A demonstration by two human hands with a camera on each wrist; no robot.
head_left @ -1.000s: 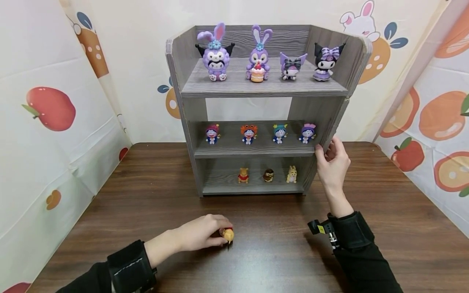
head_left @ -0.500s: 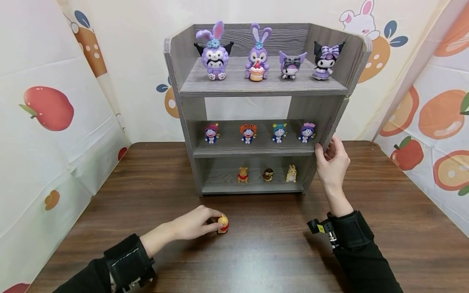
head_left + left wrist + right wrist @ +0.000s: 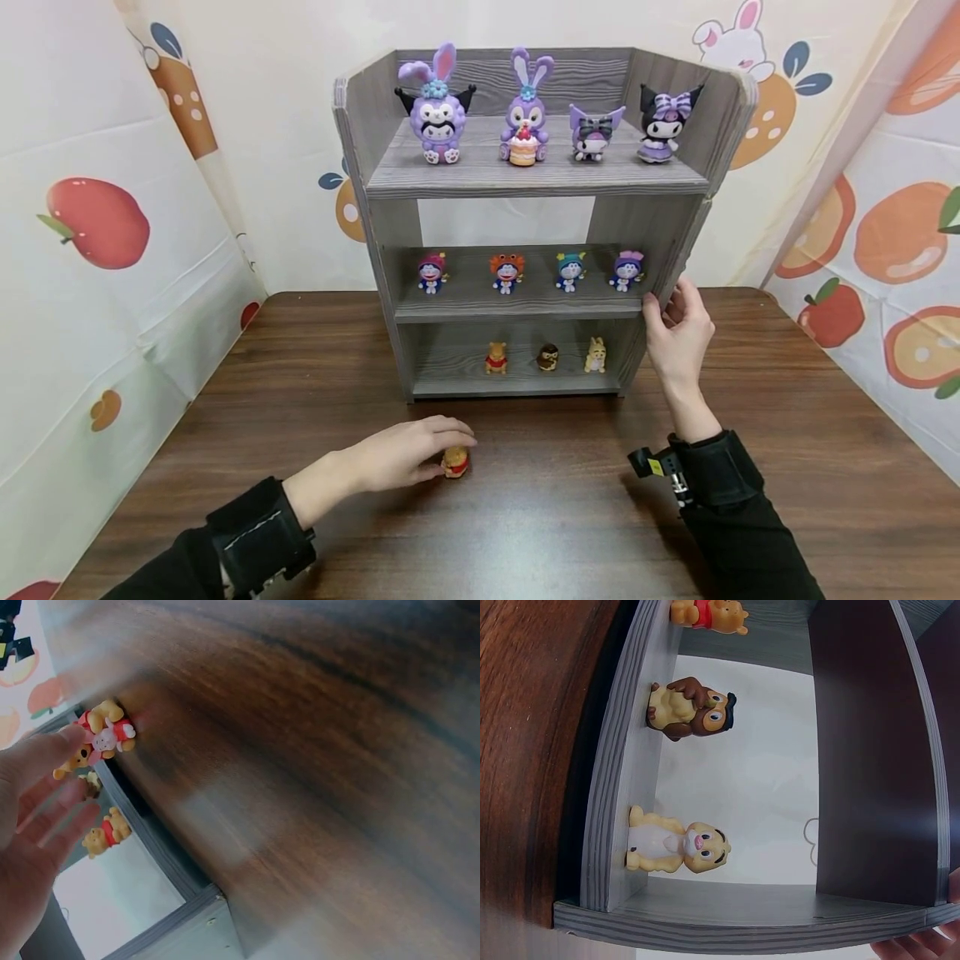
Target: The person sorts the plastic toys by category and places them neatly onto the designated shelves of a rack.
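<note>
Near the front of the shelf, my left hand (image 3: 405, 454) is at a small toy bear figurine (image 3: 455, 462) on the table. The left wrist view shows its yellow body, red shirt and a pink piglet figure (image 3: 105, 740) against it. My thumb lies at its side, while the other fingers extend past it, nearly straight. My right hand (image 3: 681, 333) grips the right side panel of the grey wooden display shelf (image 3: 517, 317), thumb at the front edge. On the bottom shelf stand a bear figurine (image 3: 496, 358), an owl figurine (image 3: 686, 710) and a yellow rabbit figurine (image 3: 676, 844).
Several figurines in colourful hats, such as the crab-hatted figurine (image 3: 507, 273), line the middle shelf. Larger purple figurines, including a rabbit-eared figurine (image 3: 524, 129), stand on top. Fruit-printed cloth (image 3: 97, 333) hangs around the brown wooden table (image 3: 555, 500).
My left hand has moved slightly left and away from me with the bear figurine, which has turned. Its fingers have straightened over the figurine. My right hand stays on the shelf panel.
</note>
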